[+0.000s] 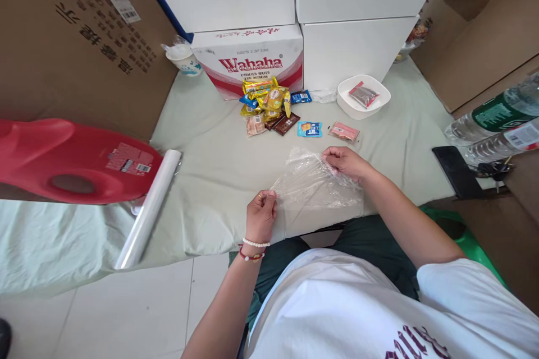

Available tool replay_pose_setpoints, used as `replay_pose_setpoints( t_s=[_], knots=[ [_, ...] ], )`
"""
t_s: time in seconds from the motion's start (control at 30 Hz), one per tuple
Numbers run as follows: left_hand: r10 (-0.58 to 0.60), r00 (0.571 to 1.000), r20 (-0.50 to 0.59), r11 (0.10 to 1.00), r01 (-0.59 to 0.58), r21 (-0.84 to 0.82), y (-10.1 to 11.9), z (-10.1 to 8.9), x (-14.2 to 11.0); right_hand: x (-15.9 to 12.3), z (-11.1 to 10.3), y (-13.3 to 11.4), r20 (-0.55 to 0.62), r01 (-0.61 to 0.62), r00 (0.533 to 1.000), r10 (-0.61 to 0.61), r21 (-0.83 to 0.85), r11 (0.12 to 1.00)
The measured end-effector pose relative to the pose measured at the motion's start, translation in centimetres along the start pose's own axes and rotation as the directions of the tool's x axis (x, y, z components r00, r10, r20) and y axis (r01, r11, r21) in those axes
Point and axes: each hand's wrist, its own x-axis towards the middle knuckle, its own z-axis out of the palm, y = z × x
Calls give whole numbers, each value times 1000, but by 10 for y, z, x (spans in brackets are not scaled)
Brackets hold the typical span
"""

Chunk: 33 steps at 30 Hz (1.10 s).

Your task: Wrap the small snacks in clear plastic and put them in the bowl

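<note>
Between my two hands stretches a crumpled sheet of clear plastic wrap [309,188], low over the cloth near the table's front edge. My left hand [261,212] pinches its left corner between thumb and fingers. Higher up on the other side, my right hand [344,162] is closed on the gathered right part. Just beyond the wrap lie a light blue snack packet [309,129] and a pink-and-clear snack packet [344,132]. Farther back is a pile of small wrapped snacks [269,101], yellow, blue and brown. A white plastic bowl [357,109] holds one red-edged packet [364,95].
On the left, a roll of plastic wrap [149,207] lies beside a red jug [80,160]. Behind the snacks stand a Wahaha carton [252,61] and white drawers [353,45]. A paper cup [184,60] is back left. Plastic bottles [497,118] and a black phone [457,171] are at right.
</note>
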Motion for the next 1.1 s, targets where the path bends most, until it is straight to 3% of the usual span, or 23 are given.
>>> replay_pose_setpoints(
  t_s=[0.1,0.13,0.2,0.27,0.33,0.4,0.5,0.6,0.63,0.67,0.73,0.8,0.87,0.9,0.97,1.03,1.1],
  knots=[
    [54,995,-82,993,-45,111,-2,-9,4,0,6,3,-117,64,989,-90,-210,976],
    [75,992,-101,987,-59,148,-2,-12,5,-2,9,3,-192,112,965,-180,-319,941],
    [115,986,-123,974,-88,209,-3,-15,6,-8,16,0,-306,185,871,-385,-522,833],
    [148,981,-127,961,-113,251,-4,-18,6,-15,23,-2,-283,216,814,-508,-665,715],
    [169,977,-133,948,-124,292,-6,-20,7,-19,30,-1,-160,217,841,-516,-775,593],
    [176,973,-152,924,-110,366,-6,-22,8,-21,38,3,-63,174,899,-434,-857,485],
    [302,927,-223,832,-142,536,-4,-26,7,-25,51,10,-62,82,950,-307,-896,436],
    [618,762,-195,643,-346,683,-1,-26,1,-32,67,13,-65,54,968,-241,-889,455],
    [683,720,-124,580,-431,691,0,-25,-1,-35,73,13,-62,50,972,-225,-886,462],
    [705,709,-11,531,-518,670,1,-23,-1,-38,78,13,-58,50,976,-212,-881,470],
    [643,702,306,462,-675,575,1,-21,1,-41,85,14,-42,70,978,-204,-858,510],
    [521,627,580,376,-778,504,0,-21,7,-40,85,15,-35,95,979,-201,-792,603],
    [453,561,693,274,-828,490,-1,-25,15,-34,76,17,-58,88,984,-168,-663,743],
    [446,551,705,258,-834,488,-1,-28,19,-30,69,17,-73,69,988,-136,-575,815],
    [449,574,685,323,-819,474,-1,-35,24,-22,52,17,-93,18,994,-57,-379,925],
    [457,630,628,438,-774,457,-3,-40,26,-14,35,15,-102,-34,995,13,-211,977],
    [486,683,545,482,-730,485,-7,-41,26,-7,20,11,-100,-76,993,65,-110,991]
  ],
)
